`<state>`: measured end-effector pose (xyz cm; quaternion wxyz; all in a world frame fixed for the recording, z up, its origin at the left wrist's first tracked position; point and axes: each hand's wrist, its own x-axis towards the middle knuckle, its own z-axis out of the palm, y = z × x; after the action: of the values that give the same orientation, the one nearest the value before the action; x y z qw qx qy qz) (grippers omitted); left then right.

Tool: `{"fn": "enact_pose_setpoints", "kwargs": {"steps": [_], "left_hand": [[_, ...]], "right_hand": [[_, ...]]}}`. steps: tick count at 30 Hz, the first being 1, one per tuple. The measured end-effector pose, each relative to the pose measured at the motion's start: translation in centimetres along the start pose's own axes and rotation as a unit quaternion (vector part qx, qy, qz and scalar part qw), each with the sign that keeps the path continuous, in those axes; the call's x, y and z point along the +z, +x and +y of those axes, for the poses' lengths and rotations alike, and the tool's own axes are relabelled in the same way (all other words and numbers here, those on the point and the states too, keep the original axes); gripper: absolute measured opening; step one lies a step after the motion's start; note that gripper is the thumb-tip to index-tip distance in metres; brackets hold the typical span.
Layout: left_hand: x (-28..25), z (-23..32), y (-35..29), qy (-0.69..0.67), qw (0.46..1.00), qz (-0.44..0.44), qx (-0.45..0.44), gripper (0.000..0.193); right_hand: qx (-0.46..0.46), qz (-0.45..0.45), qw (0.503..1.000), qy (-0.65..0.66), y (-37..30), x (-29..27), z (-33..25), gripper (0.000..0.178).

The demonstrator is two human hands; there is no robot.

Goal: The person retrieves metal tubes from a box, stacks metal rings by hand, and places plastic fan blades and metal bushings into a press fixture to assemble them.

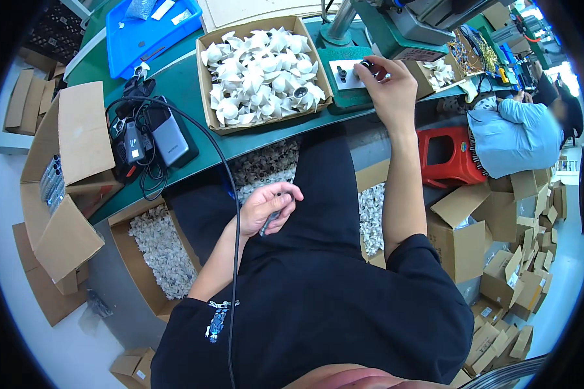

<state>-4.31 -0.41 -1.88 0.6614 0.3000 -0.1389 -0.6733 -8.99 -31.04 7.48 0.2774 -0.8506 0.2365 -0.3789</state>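
Note:
Above my lap, my left hand (266, 209) is closed with its fingers curled round a thin grey metal rod (268, 224); whether there is more than one is hidden. My right hand (390, 85) reaches forward to a pale metal fixture plate (346, 79) on the green press base (353, 53). Its thumb and fingers pinch at a small black round part (368, 65), partly covered by the fingertips. A second small dark post (342, 73) stands on the plate's left side. Left of the press, a carton (212, 123) holds a heap of white plastic impellers (263, 74).
A black cable (235, 259) hangs across my left forearm. Open cartons (78, 139) and chargers (175, 139) lie left. A blue tray (126, 52) is at the back. Boxes of white parts (165, 253) sit below. Right are a red stool (454, 139) and another person (519, 136).

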Motion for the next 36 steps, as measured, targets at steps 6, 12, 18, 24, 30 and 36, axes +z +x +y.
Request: {"fn": "enact_pose_setpoints", "kwargs": {"steps": [6,12,18,24,30,36], "left_hand": [[1.1,1.6,0.0,0.038,0.997,0.033,0.058,0.035],[0.2,2.6,0.6,0.093,0.993,0.015,0.071,0.036],[1.7,3.8,0.5,0.209,0.977,0.04,0.03,0.025],[0.6,2.9,1.4,0.251,0.96,0.015,0.124,0.021],[1.2,2.4,0.5,0.232,0.967,0.091,0.053,0.024],[1.2,0.5,1.2,0.051,0.993,0.097,0.035,0.033]], "right_hand": [[0.059,-0.019,0.989,0.135,-2.7,-1.7,-0.7,0.027],[0.002,-0.348,0.892,0.289,-8.2,-1.7,-5.0,0.03],[-0.087,-0.392,0.883,0.245,-9.0,-0.9,-6.1,0.027],[0.052,-0.071,0.96,0.266,-4.6,-1.9,-0.1,0.017],[0.033,0.11,0.948,0.297,-0.4,1.5,2.9,0.015],[0.003,0.115,0.986,0.118,-0.3,2.9,4.5,0.013]]}}
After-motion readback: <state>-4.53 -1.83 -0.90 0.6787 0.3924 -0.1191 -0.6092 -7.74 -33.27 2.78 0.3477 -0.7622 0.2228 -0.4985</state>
